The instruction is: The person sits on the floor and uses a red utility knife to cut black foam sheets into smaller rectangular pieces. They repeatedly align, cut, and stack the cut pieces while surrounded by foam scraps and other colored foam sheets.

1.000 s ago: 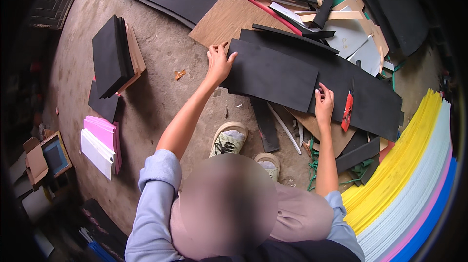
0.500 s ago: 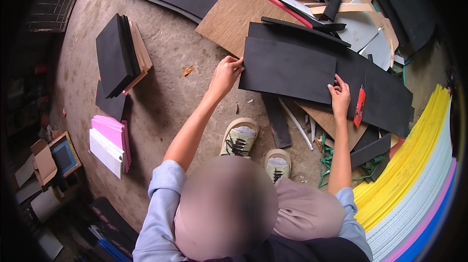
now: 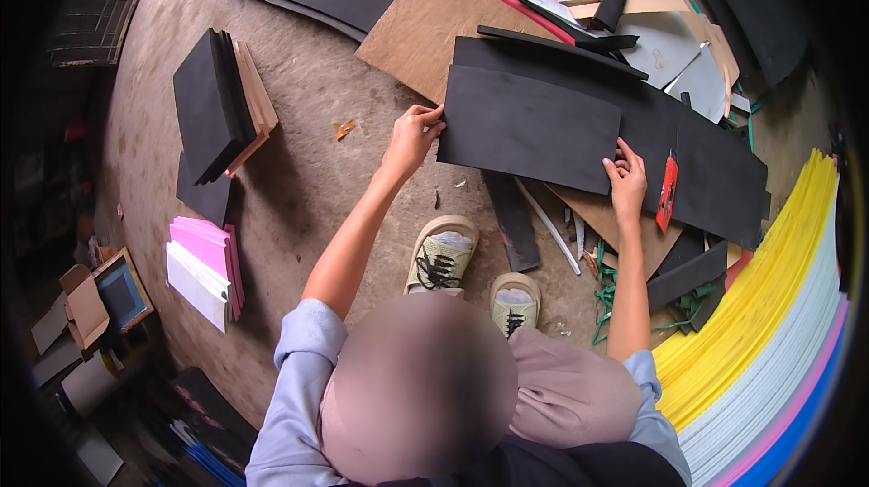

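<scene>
Sitting well out from the left hand, outer side: pink sheets (image 3: 201,236) and white sheets (image 3: 196,288), a black-and-tan stack (image 3: 210,107) beyond, probably set aside to free the working spot. Left hand (image 3: 413,138) pinching the left edge of a black sheet (image 3: 529,129). Sheet spans between both hands, over a long black board (image 3: 721,181); two-end hold likely keeps it steady. Right hand (image 3: 627,179): thumb and fingers at the right edge, grip firmness cannot be told. Red cutter (image 3: 667,194) just beside, outward, presumably for easy reach. Yellow sheets (image 3: 738,301) farther right.

2 hands (image 3: 412,140) (image 3: 626,186), 1 cutter (image 3: 667,193), 2 shoes (image 3: 438,259) (image 3: 515,303)
</scene>
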Demonstrator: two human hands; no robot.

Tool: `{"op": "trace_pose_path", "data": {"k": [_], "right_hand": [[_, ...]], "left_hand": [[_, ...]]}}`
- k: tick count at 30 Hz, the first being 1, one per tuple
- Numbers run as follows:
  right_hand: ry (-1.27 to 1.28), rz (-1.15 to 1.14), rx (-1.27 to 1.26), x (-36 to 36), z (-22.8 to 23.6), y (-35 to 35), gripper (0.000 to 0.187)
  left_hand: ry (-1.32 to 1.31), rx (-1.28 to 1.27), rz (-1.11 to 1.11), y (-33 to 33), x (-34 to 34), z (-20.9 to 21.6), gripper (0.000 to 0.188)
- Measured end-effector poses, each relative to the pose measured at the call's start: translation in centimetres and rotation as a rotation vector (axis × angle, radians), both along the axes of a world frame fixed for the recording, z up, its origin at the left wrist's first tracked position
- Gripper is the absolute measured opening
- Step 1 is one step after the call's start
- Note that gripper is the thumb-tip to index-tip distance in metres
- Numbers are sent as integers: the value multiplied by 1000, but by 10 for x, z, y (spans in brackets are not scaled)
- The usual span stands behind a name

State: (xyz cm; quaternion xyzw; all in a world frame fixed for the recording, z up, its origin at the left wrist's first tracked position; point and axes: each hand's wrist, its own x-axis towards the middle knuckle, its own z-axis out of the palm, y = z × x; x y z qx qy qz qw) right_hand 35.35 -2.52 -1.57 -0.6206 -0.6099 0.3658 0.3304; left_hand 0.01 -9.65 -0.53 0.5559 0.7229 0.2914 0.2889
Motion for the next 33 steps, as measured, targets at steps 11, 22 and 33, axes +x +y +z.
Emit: {"op": "trace_pose_path", "data": {"k": [11, 22, 33], "right_hand": [[58, 33, -69, 8, 3, 5, 46], [166, 62, -109, 19, 1, 10, 45], [293, 116, -120, 23, -2, 8, 46]], "left_hand": [[37, 150, -182, -26, 8, 0, 69], [205, 151, -390, -29, 4, -2, 81], [163, 144, -353, -30, 6, -1, 79]]}}
